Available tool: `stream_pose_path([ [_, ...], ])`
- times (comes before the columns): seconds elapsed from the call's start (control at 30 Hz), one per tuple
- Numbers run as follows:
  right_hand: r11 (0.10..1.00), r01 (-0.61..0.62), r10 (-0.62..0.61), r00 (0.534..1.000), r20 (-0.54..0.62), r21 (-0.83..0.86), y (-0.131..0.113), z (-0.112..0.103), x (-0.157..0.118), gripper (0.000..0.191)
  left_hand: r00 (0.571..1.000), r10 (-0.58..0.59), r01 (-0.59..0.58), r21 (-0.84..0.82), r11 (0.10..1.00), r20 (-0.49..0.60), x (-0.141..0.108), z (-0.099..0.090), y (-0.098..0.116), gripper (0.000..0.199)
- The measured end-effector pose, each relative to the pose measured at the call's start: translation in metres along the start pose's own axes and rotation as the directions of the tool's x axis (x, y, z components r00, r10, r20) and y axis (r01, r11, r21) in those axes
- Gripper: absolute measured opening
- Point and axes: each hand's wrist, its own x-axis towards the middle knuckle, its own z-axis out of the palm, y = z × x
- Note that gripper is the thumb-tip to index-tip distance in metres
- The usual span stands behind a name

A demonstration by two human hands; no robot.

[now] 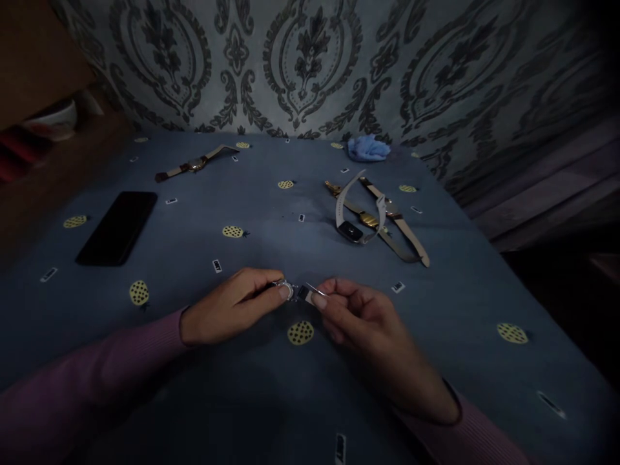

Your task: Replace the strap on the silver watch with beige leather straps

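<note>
Near the middle of the table, my left hand (237,309) pinches a small round silver watch case (289,290) between thumb and forefinger. Just to its right, my right hand (363,316) grips a short dark strap piece (305,294) with a pale underside. A thin metal tool or pin (316,289) also sticks out from the fingertips of this hand, above the strap. The strap end lies very close to the watch case; whether the two are joined cannot be made out. The right hand's lower fingers are curled.
Several watches lie on the patterned blue tablecloth (271,252): a smartwatch (350,231) with others at the right, one (196,165) at the back left. A black phone (117,229) lies left. A crumpled blue cloth (368,148) sits by the wall.
</note>
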Motion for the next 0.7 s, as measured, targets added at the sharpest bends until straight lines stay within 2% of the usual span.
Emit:
stream_pose_path([
  [0.43, 1.0, 0.0, 0.001, 0.999, 0.051, -0.021, 0.0026, -0.0026, 0.0009, 0.028, 1.0, 0.002, -0.002, 0.003, 1.0, 0.007, -0.0017, 0.0005, 0.0006, 0.036],
  [0.7, 0.999, -0.002, 0.003, 1.0, 0.027, -0.032, 0.0024, -0.0028, -0.0002, 0.029, 1.0, 0.013, -0.013, 0.008, 1.0, 0.011, -0.0004, 0.0, 0.0004, 0.035],
])
